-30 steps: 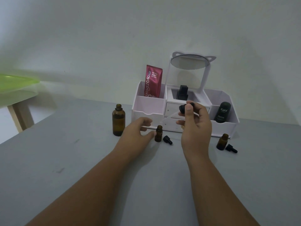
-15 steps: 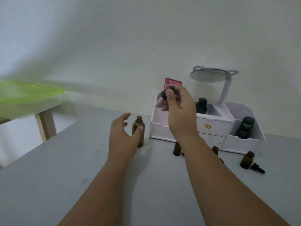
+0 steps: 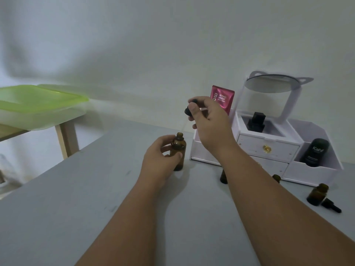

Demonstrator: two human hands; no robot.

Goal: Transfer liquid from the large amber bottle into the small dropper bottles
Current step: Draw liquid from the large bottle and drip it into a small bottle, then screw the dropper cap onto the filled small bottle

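The large amber bottle stands open and upright on the grey table, and my left hand grips its body. My right hand pinches a black-bulbed dropper just above and right of the bottle's mouth, its clear glass tube slanting down toward the opening. One small amber bottle stands partly hidden behind my right forearm, a second peeks out beside it, and a third stands at the right next to a loose black dropper cap.
A white cosmetic organiser with a round mirror, a pink sachet and a black tube stands at the back right against the wall. A green-lidded plastic box sits on a wooden table at the left.
My left hand has moved from the small bottle to the large amber bottle and closed on it. My right hand carried the dropper left, over that bottle's mouth. The view swung left.
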